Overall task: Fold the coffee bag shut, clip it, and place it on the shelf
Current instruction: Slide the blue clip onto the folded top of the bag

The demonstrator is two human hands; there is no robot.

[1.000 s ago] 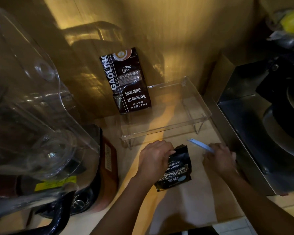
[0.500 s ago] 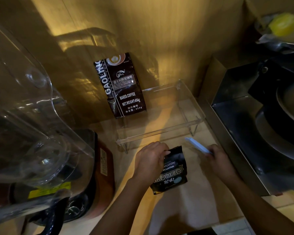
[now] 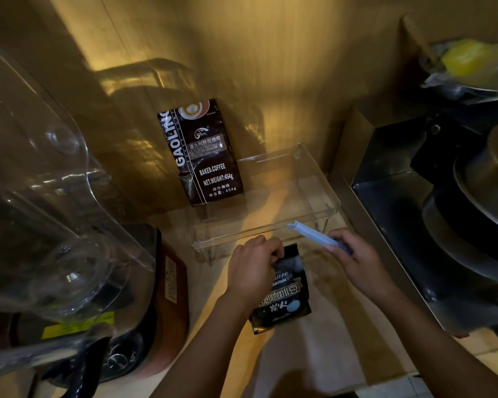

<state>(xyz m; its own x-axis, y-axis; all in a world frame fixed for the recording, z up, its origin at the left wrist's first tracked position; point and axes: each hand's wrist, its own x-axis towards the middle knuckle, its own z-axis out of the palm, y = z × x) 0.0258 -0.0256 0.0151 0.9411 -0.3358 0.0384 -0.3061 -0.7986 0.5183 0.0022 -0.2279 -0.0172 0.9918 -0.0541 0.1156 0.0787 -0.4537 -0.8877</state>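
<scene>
**Left hand pinches the bag top, right hand holds the clip**

The left hand (image 3: 253, 271) is closed on the upper left corner of the small coffee bag (image 3: 283, 294); its fingers curl over the folded top edge and cover that part of the print. The bag lies flat on the wooden counter (image 3: 314, 354), with its lower end pointing toward the person and its top end under the grip. The right hand (image 3: 357, 262) is to the right of the bag and apart from it. It is closed around one end of the pale blue clip (image 3: 314, 235). The clip sticks out up and to the left from the fingers, and its free end is above the top right corner of the bag, not touching it. I cannot tell if the clip itself is open or closed.

Just behind the bag stands the clear acrylic shelf (image 3: 322, 208). On its left rear part, farther from the bag, a large coffee bag (image 3: 204, 156) stands and leans on the wooden wall (image 3: 270, 67). To the left of the small bag is a blender with a clear jar (image 3: 55, 211). To the right of it is a metal machine (image 3: 414, 225).
</scene>
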